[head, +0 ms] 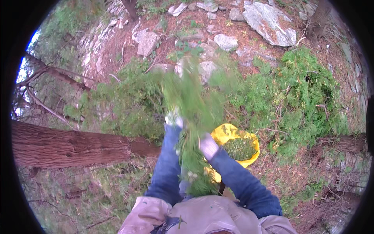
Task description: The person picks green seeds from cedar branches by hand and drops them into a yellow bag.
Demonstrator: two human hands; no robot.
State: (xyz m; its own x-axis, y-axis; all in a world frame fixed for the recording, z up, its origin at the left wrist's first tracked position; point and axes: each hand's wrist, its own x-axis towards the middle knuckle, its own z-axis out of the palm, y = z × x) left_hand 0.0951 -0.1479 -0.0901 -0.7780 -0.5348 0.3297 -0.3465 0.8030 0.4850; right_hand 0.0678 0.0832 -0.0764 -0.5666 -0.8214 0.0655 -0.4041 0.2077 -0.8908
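A leafy conifer branch (190, 102), blurred by motion, stands out in front of my body, its lower foliage lying against my pale smock (210, 213). My left hand (174, 118) grips it on the left side, with small pale bits around the fingers. Lower down on the other side, my right hand (209, 146) is closed at the branch's edge, its fingertips hidden by the foliage. Just beyond the right wrist hangs or stands an open yellow bag (254, 158). Inside it is a heap of small green cones or sprigs (239, 148).
A thick reddish tree trunk (76, 147) reaches in from the left. Cut or fallen green boughs (304, 96) lie at right, with more foliage (125, 102) at left. Uphill are rocks (226, 42) and a large flat boulder (268, 23) among brown needles.
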